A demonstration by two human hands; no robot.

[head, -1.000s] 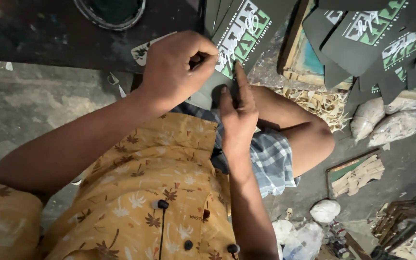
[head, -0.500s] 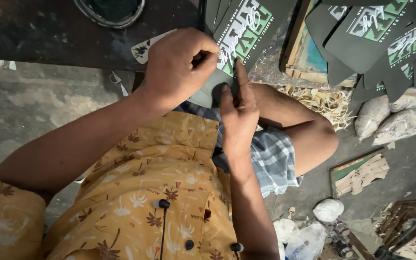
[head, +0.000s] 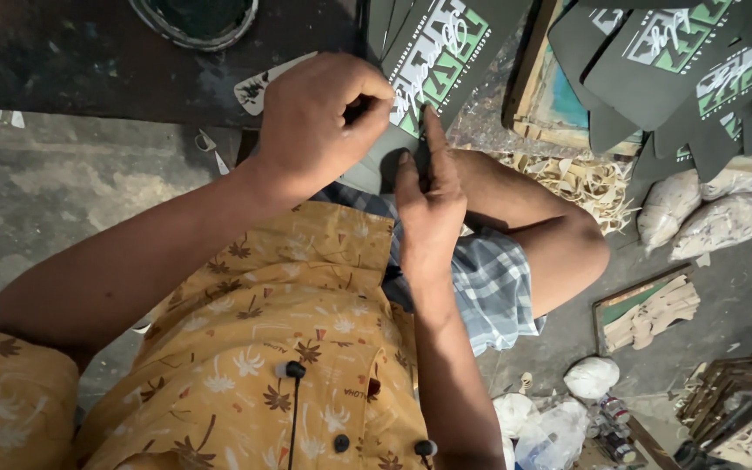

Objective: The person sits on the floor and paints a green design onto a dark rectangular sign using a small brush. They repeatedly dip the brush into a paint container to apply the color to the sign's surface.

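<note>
Change: both hands stayed nearly in place since earlier.
Left hand [head: 319, 122]: fisted, grip pinching dark printed sheet [head: 433, 61] edge.
Right hand [head: 430, 204]: forefinger extended, pressing sheet; grip unclear.
Sheet: over lap, below tabletop [head: 89, 61].

Dark green-white printed sheets [head: 689, 61] top right.

Light: we see soft, even daylight, brightest on the orange shirt [head: 254, 348] | Shadows: dim above the shirt, counter [head: 89, 61] nearly black | Glare: none | Focus: sharp on the shirt, slight softness and wide-angle stretch toward corners
</note>
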